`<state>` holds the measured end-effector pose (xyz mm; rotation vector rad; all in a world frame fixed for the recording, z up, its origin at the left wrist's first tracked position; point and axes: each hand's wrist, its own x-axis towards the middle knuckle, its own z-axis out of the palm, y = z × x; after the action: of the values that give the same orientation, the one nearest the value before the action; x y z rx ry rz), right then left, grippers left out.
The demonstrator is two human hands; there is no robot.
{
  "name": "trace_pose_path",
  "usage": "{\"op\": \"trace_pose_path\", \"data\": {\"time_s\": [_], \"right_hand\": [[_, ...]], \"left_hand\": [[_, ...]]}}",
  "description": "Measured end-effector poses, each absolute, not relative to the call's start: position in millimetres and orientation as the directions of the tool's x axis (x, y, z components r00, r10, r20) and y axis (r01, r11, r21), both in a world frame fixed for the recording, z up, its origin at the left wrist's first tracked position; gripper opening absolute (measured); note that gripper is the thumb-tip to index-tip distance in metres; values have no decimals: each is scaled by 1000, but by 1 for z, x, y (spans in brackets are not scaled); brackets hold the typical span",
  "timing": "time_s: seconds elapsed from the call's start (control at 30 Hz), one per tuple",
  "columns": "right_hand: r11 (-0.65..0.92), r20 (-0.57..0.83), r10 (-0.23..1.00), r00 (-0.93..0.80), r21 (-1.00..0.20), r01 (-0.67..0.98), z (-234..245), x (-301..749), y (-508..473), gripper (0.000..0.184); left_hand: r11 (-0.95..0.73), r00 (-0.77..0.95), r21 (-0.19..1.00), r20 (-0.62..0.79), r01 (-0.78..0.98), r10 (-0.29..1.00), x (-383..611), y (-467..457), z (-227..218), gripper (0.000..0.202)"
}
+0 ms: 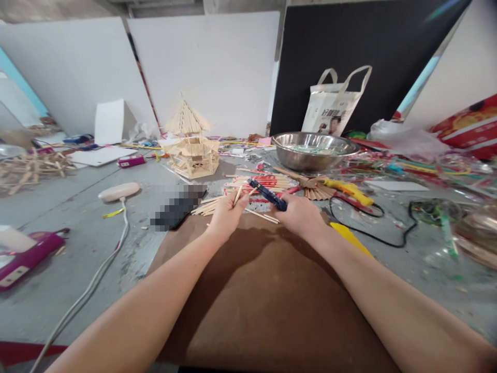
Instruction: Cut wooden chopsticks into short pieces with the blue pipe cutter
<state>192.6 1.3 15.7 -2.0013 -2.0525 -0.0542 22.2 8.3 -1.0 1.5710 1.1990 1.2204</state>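
My left hand (226, 213) is closed around a thin wooden stick (237, 196), held up over the far edge of a brown board (267, 290). My right hand (300, 213) grips a blue-handled cutter (267, 194), its tip pointing left toward the stick. Loose wooden sticks (207, 207) lie just beyond the left hand, and a bundle with red marks (264, 182) lies behind both hands. A small pagoda model made of sticks (190, 147) stands farther back on the grey table (77, 248).
A steel bowl (314, 150) sits at the back right, with a yellow glue gun (347, 190) and black cable (373, 228) near it. A white cord (97, 280) runs down the left. A pink device (27, 256) lies far left. A tote bag (334, 106) leans on a black panel.
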Motion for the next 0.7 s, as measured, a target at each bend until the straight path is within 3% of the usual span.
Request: {"op": "trace_pose_path", "data": {"time_s": [0.1, 0.47, 0.7], "right_hand": [[68, 249, 968, -26, -161, 985, 12, 194, 2, 37], [166, 338, 936, -95, -188, 968, 10, 197, 0, 32], [183, 351, 931, -105, -197, 963, 11, 197, -1, 31]], "left_hand": [[-300, 80, 935, 290, 186, 954, 23, 8, -1, 28], [-53, 199, 996, 68, -78, 978, 20, 12, 3, 32], [-20, 269, 989, 60, -149, 961, 19, 12, 4, 31]]}}
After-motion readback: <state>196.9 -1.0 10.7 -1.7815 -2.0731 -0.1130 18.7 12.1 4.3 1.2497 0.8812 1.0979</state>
